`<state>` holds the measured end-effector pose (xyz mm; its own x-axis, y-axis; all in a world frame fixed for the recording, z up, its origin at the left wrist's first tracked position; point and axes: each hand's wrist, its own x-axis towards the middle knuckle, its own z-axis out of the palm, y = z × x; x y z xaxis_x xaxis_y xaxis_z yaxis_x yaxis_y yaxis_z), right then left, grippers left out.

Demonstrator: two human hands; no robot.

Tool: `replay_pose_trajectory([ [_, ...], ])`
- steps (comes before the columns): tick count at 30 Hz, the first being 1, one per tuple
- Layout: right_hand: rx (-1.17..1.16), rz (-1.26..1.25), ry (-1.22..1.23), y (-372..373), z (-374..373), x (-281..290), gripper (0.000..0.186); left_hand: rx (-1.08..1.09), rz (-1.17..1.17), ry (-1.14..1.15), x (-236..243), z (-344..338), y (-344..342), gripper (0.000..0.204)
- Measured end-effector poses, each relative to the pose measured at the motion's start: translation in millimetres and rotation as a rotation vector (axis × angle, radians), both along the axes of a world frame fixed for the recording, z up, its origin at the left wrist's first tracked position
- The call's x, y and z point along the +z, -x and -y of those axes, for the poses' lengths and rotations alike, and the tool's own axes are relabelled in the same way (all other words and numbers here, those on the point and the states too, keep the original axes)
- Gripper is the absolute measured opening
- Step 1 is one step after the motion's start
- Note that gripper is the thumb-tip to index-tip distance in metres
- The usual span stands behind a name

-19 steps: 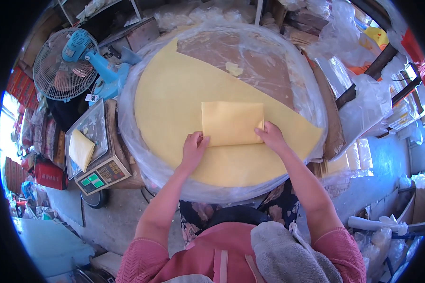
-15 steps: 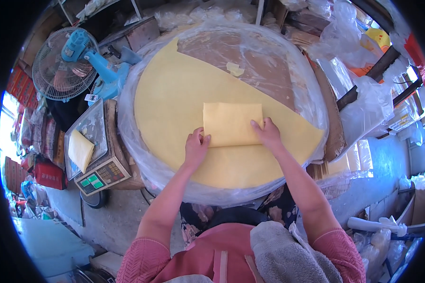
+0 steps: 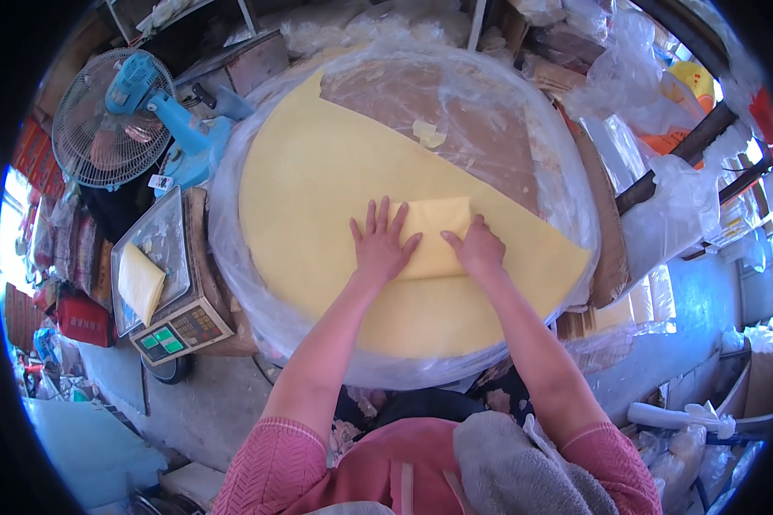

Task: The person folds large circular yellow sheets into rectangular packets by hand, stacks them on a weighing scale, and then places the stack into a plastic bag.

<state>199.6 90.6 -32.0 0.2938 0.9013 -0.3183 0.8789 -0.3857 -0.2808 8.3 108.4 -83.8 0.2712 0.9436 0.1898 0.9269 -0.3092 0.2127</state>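
Observation:
My left hand [image 3: 384, 240] lies spread on the folded yellow sheet [image 3: 429, 215], its fingertips reaching over the fold's left part. At the fold's right side my right hand [image 3: 479, 249] has its fingers curled at the edge and its thumb on top, holding it. The folded piece rests on a large, part-round yellow sheet [image 3: 301, 180], which lies on a big round work surface wrapped in clear plastic [image 3: 498, 120]. Bare brown surface shows under the plastic along the back right.
At the left stand a blue fan [image 3: 185, 146] and a digital scale [image 3: 180, 330] with another folded yellow piece [image 3: 139, 281] on its tray. Dark bars [image 3: 670, 167], draped plastic and bagged goods crowd the right. Shelving and bags line the back.
My left hand has let go of the fold's lower left edge and moved up and right onto its top, fingers now spread. The folded piece and my right hand sit slightly lower.

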Motion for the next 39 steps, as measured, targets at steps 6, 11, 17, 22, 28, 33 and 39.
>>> replay_pose_trajectory([
  [6, 0.578, 0.36, -0.489, -18, -11, -35, 0.068, 0.004, -0.048, 0.122, -8, -6, -17, 0.071],
  [11, 0.534, 0.241, -0.419, -14, -17, -48, 0.062, 0.015, -0.073, -0.011, -6, -8, -14, 0.07],
  [17, 0.525, 0.216, -0.293, 2, -14, -42, 0.063, -0.046, 0.036, 0.096, -20, -8, 10, 0.074],
  [22, 0.551, 0.302, -0.215, -27, -23, -26, 0.072, 0.042, 0.1, -0.3, 54, 12, 109, 0.073],
  [28, 0.458, 0.067, 0.078, -38, -42, 4, 0.057, 0.724, -0.238, -0.356, 110, 43, 363, 0.042],
  [33, 0.375, -0.401, 0.092, -54, -26, 3, 0.042, 0.65, -0.112, -0.039, 110, 78, 453, 0.04],
  [39, 0.165, -1.134, 0.071, -9, 12, 53, 0.039, 0.575, 0.023, -0.315, 116, 114, 439, 0.047],
])
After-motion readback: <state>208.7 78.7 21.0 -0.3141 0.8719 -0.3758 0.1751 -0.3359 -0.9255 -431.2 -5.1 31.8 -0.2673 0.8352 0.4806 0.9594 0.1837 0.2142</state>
